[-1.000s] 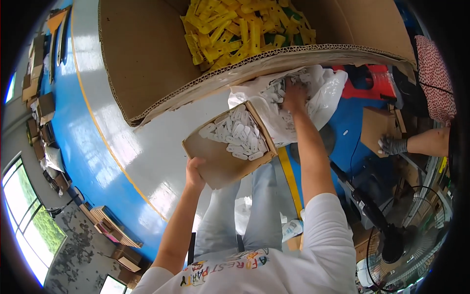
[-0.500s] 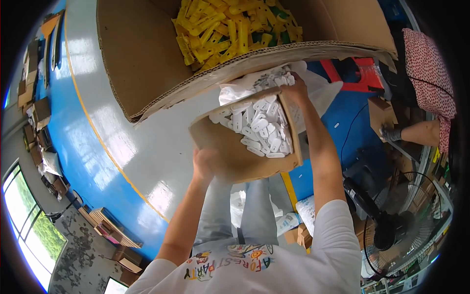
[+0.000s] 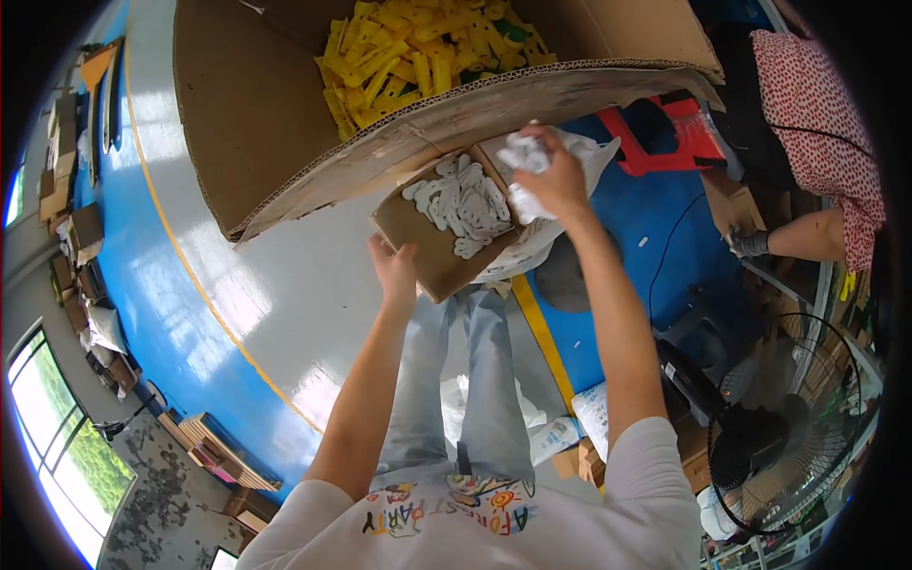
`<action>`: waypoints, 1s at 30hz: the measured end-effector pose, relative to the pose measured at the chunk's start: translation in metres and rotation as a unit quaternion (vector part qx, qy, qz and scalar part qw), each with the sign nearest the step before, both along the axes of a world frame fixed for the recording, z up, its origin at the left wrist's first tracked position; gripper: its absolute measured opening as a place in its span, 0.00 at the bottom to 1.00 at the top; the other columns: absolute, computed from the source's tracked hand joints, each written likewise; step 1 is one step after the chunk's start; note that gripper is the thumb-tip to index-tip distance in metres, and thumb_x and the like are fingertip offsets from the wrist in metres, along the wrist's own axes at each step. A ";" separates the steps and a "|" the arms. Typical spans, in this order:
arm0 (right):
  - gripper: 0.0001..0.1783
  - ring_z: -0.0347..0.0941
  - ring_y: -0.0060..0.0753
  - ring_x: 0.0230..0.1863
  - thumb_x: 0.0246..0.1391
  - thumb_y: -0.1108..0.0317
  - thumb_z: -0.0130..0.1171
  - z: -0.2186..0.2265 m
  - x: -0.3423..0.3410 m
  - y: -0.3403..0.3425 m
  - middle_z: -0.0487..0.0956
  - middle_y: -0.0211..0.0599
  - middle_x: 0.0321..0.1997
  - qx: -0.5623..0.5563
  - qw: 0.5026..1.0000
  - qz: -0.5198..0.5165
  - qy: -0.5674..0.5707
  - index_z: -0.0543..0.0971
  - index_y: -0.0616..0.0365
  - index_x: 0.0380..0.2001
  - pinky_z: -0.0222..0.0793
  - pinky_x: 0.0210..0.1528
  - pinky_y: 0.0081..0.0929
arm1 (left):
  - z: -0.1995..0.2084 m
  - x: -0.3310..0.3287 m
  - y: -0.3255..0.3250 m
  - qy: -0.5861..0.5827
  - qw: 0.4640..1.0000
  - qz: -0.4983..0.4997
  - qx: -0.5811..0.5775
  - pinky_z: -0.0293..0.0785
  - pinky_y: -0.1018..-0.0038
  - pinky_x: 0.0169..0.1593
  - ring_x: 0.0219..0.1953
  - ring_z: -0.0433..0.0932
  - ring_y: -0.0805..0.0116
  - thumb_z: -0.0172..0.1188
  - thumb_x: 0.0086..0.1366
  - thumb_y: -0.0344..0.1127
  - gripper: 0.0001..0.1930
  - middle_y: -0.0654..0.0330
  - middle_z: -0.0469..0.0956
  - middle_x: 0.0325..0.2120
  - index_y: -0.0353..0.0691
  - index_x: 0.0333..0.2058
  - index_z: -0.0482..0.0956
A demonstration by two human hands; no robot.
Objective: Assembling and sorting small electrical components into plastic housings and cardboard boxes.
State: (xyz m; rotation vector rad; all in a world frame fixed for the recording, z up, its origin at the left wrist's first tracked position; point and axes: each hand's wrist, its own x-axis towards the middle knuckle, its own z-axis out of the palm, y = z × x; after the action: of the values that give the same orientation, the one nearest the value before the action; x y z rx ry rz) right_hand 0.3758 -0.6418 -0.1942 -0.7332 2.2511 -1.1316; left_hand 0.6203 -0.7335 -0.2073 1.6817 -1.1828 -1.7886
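My left hand grips the near left edge of a small open cardboard box, with its thumb on the rim. Flat white oval plastic pieces lie heaped toward the far side of that box, leaving part of its brown bottom bare. To the right, my right hand is closed around a bunch of the same white pieces, just beyond the box's right wall. Below that hand spreads a white plastic bag, partly hidden by the box and my arm.
A big cardboard carton holding yellow plastic pieces stands directly ahead. Right of it are a red stool and a person in a red-patterned garment. A black fan stands at the lower right.
The small box has moved away from me and tilted, its pieces now bunched farther back. My right hand has left its rim and holds white pieces to the right. My left hand stays on it.
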 end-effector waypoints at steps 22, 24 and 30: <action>0.37 0.39 0.54 0.66 0.47 0.49 0.49 -0.149 0.076 -0.045 0.44 0.47 0.68 0.341 0.871 0.351 0.053 0.57 0.47 0.61 0.48 0.62 0.52 | -0.045 0.112 -0.012 0.111 0.982 0.117 0.097 0.66 0.65 0.52 0.48 0.67 0.58 0.45 0.44 0.28 0.28 0.57 0.68 0.44 0.39 0.50 0.63; 0.38 0.45 0.54 0.65 0.47 0.51 0.51 -0.152 0.078 -0.013 0.49 0.48 0.66 0.301 0.874 0.347 0.158 0.56 0.49 0.60 0.52 0.60 0.50 | -0.036 0.093 -0.008 0.123 0.981 0.106 0.101 0.66 0.66 0.51 0.47 0.67 0.59 0.45 0.44 0.28 0.28 0.57 0.68 0.44 0.40 0.50 0.63; 0.28 0.70 0.57 0.47 0.40 0.66 0.59 -0.189 0.042 0.010 0.71 0.54 0.47 0.192 0.969 0.144 0.055 0.69 0.58 0.48 0.68 0.48 0.40 | -0.024 0.068 -0.003 0.134 0.988 0.041 0.062 0.66 0.68 0.50 0.46 0.67 0.61 0.45 0.45 0.28 0.28 0.58 0.67 0.43 0.40 0.50 0.62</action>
State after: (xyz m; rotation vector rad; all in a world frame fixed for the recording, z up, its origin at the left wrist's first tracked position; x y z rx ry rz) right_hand 0.4176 -0.6317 -0.3829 -0.9359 2.2645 -0.5101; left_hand 0.6883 -0.7369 -0.2309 1.4734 -0.8918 -1.9966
